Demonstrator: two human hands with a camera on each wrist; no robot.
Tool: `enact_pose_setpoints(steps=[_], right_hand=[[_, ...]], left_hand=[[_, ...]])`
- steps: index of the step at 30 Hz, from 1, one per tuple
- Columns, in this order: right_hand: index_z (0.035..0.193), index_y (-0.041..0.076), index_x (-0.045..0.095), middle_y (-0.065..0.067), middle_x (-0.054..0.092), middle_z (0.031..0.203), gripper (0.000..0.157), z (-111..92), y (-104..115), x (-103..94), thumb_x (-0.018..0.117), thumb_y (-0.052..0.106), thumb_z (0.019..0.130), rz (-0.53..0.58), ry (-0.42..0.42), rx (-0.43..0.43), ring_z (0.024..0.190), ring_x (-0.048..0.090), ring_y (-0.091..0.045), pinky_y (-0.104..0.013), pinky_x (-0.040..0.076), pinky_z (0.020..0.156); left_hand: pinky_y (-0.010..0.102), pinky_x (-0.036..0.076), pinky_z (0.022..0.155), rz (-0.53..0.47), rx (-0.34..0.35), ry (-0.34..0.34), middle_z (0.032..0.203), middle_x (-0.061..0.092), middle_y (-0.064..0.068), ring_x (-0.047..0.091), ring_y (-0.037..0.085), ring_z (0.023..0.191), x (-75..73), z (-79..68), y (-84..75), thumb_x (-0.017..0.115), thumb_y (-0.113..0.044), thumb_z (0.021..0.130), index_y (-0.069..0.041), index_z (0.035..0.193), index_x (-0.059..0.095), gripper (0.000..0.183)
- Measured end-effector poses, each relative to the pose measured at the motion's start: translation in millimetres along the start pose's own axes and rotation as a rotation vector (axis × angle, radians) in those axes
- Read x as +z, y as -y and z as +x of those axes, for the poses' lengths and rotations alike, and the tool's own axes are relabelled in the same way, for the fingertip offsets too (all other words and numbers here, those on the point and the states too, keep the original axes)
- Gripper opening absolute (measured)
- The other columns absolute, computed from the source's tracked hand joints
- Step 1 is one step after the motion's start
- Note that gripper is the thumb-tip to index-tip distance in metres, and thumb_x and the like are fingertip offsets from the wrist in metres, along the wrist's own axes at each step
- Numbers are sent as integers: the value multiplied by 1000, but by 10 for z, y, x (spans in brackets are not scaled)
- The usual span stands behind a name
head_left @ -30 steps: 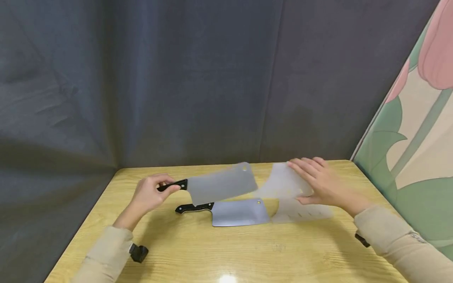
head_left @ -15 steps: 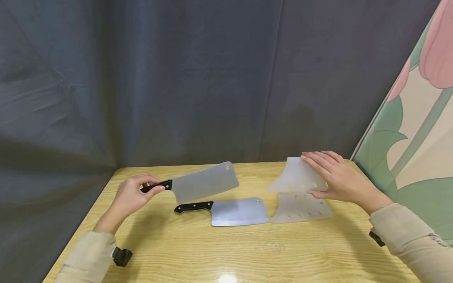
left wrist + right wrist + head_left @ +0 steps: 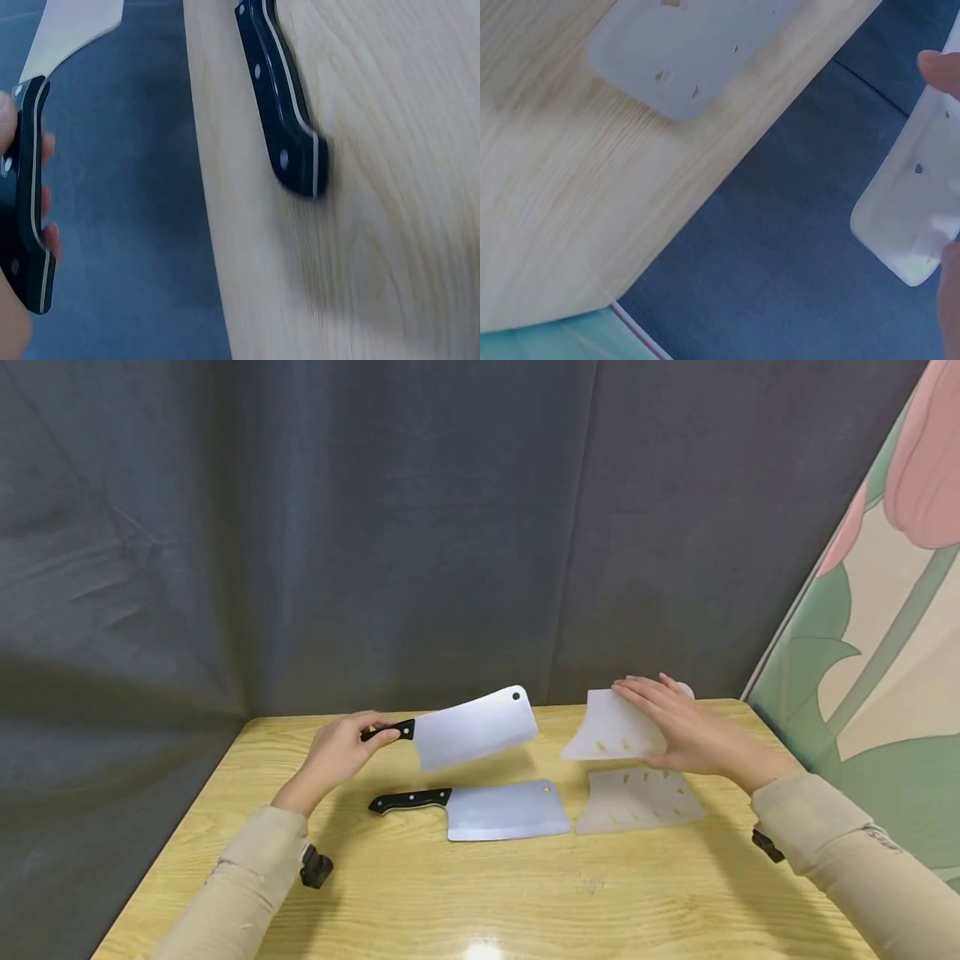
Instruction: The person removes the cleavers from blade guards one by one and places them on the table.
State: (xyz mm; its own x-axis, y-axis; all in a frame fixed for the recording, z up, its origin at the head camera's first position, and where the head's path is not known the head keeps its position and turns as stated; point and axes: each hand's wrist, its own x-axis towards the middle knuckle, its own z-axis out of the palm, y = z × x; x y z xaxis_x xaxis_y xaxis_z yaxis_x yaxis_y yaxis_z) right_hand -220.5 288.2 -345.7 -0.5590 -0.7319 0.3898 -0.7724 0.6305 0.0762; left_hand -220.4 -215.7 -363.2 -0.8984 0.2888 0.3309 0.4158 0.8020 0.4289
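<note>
In the head view my left hand [image 3: 341, 753] grips the black riveted handle of a cleaver [image 3: 476, 727]. Its blade points right, tilted upward, raised above the table. My right hand [image 3: 693, 731] holds a translucent white blade cover [image 3: 611, 727] by its far and near edges, thumb below. A gap separates the blade tip from this cover. Below them a second cleaver [image 3: 510, 810] lies flat, handle to the left, and a second slotted blade cover [image 3: 641, 802] lies just right of its blade. The left wrist view shows fingers wrapped round the held handle [image 3: 28, 180].
The wooden table [image 3: 480, 893] bears the lying cleaver and cover. A dark curtain [image 3: 420, 543] hangs behind its back edge. On the right stands a panel with a flower pattern [image 3: 862, 693]. Both sleeves carry small black wrist devices [image 3: 317, 867].
The held cleaver first moved left, away from the held cover, then back right and upward. My right hand shifted right with the cover, then slightly back left. The lying cleaver and cover stayed put.
</note>
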Motion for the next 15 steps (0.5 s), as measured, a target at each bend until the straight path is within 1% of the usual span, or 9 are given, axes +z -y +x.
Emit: enact_pose_setpoints(steps=[2,4,8,10,12,15], right_hand=[[144,2,30,-14,34,143,104,19,-20,62,85,25,58,19,17,26,131,31,-30,-50,10,110],[143,2,30,-15,35,143,104,29,-42,124,86,24,58,39,24,52,131,31,-30,-53,12,108],[142,1,33,-16,38,140,103,57,-89,231,87,20,56,92,23,126,129,32,-35,-58,15,105],[141,0,34,-18,38,140,101,77,-119,282,87,17,56,123,38,175,129,32,-37,-59,15,104],[141,0,34,-19,37,140,101,100,-152,335,87,14,57,159,76,228,130,30,-38,-61,14,104],[142,1,32,-19,34,142,101,132,-184,432,87,9,58,206,156,297,132,26,-39,-61,11,104]], left_hand=[[41,47,74,-2,-11,7,109,65,-5,61,18,93,80,72,-9,54,-55,87,-28,107,68,37],[42,46,77,-13,-33,17,110,65,-5,60,19,98,153,129,-11,54,-55,87,-29,107,68,35],[41,45,77,-50,-92,40,108,65,-5,60,19,95,295,217,7,55,-55,86,-29,105,69,35],[41,45,77,-69,-124,52,107,65,-5,60,19,94,368,251,34,55,-55,87,-29,104,69,34],[42,45,81,-81,-142,66,109,65,-4,60,20,97,450,275,80,54,-54,88,-28,105,69,34],[45,43,87,-88,-142,92,111,65,-3,58,21,104,581,280,173,53,-51,89,-26,107,69,35]])
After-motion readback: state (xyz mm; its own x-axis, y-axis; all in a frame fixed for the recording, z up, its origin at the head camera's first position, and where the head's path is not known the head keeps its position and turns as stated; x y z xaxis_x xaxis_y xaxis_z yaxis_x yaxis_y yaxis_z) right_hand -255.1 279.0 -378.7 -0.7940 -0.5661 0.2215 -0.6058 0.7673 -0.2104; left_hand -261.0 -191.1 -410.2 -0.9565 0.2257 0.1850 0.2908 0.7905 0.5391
